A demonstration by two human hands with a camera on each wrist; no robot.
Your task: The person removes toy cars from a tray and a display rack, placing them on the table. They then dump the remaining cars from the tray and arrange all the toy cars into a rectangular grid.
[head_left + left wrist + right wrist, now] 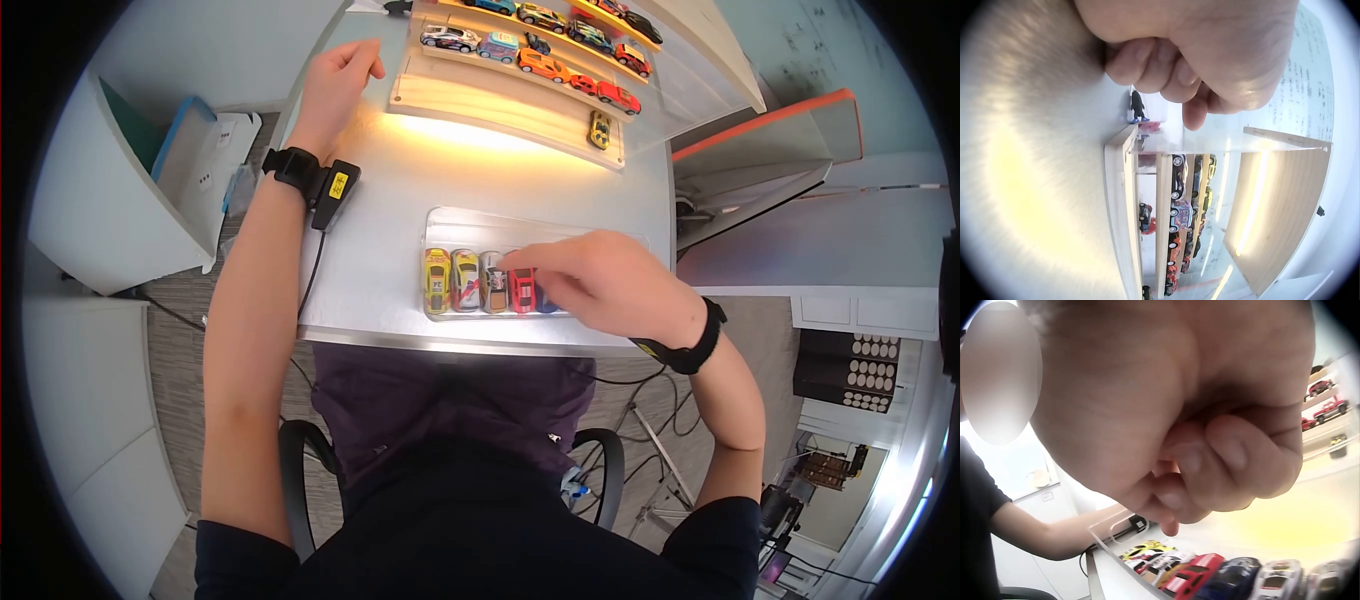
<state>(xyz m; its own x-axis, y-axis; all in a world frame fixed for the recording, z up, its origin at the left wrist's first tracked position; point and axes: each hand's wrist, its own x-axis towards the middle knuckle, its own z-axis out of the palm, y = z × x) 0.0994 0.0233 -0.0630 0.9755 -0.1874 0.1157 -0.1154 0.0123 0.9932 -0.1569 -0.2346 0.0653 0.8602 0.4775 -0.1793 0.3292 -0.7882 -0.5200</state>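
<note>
Near the table's left side, the left hand (345,85) rests with loosely curled fingers and no object showing in it; its curled fingers (1163,69) are close up in the left wrist view. Over the clear tray (470,216) is the right hand (600,280), its fingers bent, index finger and thumb by the red car (523,290). Left of that car lie a silver car (494,280), a white car (466,280) and a yellow car (437,280). A blue car (1229,578) and white car (1277,578) show in the right wrist view. Whether the right fingertips hold anything is hidden.
A lit wooden display rack (450,105) with several toy cars on its shelves stands at the table's back. One yellow and black car (599,130) sits on its lowest level. A small dark penguin-like figure (1137,105) stands beside the rack. The table's front edge (400,343) lies before the person's lap.
</note>
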